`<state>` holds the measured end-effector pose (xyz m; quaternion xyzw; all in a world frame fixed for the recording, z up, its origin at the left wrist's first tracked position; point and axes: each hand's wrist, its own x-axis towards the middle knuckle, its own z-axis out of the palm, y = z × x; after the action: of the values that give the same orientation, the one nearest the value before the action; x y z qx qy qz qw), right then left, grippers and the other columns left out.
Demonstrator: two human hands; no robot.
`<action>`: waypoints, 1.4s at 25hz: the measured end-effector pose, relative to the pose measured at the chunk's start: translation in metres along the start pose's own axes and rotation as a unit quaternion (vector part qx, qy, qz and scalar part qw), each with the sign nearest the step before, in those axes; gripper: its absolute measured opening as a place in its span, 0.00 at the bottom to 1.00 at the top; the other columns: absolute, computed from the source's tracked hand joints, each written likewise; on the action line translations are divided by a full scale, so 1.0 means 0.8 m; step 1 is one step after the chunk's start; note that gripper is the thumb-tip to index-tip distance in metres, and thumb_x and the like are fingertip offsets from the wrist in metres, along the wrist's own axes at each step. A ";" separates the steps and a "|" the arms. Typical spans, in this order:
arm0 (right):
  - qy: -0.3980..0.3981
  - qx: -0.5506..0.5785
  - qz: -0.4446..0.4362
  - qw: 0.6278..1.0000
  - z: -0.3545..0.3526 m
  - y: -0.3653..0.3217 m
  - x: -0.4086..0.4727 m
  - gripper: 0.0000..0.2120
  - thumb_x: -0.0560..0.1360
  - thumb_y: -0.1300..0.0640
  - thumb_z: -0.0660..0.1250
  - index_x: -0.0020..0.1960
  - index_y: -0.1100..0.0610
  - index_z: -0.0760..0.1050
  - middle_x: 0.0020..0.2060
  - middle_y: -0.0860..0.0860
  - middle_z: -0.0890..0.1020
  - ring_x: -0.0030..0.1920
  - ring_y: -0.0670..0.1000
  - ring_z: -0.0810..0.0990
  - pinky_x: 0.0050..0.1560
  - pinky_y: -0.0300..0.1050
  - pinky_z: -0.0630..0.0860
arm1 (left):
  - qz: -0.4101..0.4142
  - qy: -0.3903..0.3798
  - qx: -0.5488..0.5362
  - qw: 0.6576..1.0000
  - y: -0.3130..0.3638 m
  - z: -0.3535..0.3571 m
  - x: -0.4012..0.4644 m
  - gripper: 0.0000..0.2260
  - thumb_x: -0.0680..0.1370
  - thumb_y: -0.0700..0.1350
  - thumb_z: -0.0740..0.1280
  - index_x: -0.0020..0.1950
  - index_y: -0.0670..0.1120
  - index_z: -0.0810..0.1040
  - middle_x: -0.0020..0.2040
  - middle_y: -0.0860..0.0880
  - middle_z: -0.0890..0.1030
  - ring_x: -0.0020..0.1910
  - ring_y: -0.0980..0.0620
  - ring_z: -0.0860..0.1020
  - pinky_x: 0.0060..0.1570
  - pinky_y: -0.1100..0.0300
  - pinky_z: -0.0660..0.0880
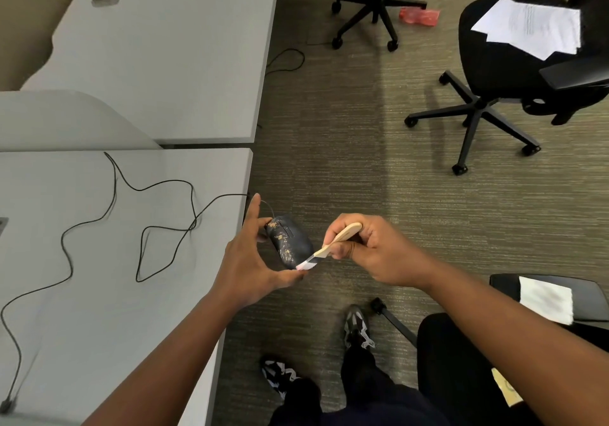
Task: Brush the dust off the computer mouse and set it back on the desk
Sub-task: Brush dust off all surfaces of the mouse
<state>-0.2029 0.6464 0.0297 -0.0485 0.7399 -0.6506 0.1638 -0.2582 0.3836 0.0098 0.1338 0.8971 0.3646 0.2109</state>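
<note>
A black computer mouse (289, 240) flecked with tan dust is held over the carpet, just off the right edge of the grey desk (108, 293). My left hand (253, 261) grips it between thumb and fingers. My right hand (369, 251) holds a small wooden-handled brush (333, 241), whose pale bristles touch the near end of the mouse. The mouse's black cable (145, 228) loops across the desk top to a plug at the near left edge.
A second grey desk (171, 63) lies beyond, behind a divider. Two black office chairs (514, 63) stand on the carpet, one with papers on its seat. A red bottle (419, 17) lies on the floor. My feet are below, and a chair with a white cloth is at my right.
</note>
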 end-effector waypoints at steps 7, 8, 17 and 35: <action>0.038 -0.041 0.029 0.998 -0.011 0.004 0.000 0.07 0.81 0.60 0.70 0.49 0.47 0.80 0.39 0.46 0.81 0.42 0.57 0.80 0.45 0.54 0.79 | 0.011 -0.008 -0.018 1.000 0.001 -0.001 0.001 0.69 0.60 0.58 0.87 0.85 0.59 0.40 0.64 0.74 0.69 0.62 0.70 0.75 0.63 0.69 0.69; 0.054 -0.037 0.032 0.997 -0.010 0.004 0.000 0.08 0.80 0.59 0.70 0.49 0.46 0.80 0.39 0.46 0.82 0.44 0.60 0.81 0.47 0.57 0.81 | 0.013 -0.010 -0.021 1.000 0.002 -0.001 0.001 0.69 0.60 0.58 0.87 0.85 0.60 0.40 0.65 0.73 0.69 0.63 0.70 0.74 0.64 0.68 0.69; 0.024 -0.055 0.092 0.994 0.015 0.000 0.007 0.06 0.83 0.52 0.64 0.49 0.43 0.75 0.49 0.55 0.86 0.53 0.64 0.83 0.51 0.68 0.80 | 0.032 -0.005 -0.039 0.999 0.015 0.008 -0.004 0.66 0.59 0.64 0.81 0.85 0.59 0.40 0.68 0.70 0.68 0.68 0.64 0.73 0.69 0.61 0.72; 0.073 0.046 0.151 0.985 0.019 0.012 0.008 0.04 0.84 0.55 0.63 0.56 0.51 0.76 0.55 0.62 0.84 0.54 0.63 0.82 0.59 0.63 0.79 | 0.001 -0.023 -0.056 0.998 0.018 0.011 0.000 0.69 0.57 0.63 0.86 0.85 0.60 0.43 0.76 0.67 0.66 0.72 0.61 0.72 0.75 0.52 0.69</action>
<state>-0.2025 0.6315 0.0174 0.1188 0.7177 -0.6538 0.2082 -0.2529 0.3991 0.0141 0.1308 0.8698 0.4116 0.2386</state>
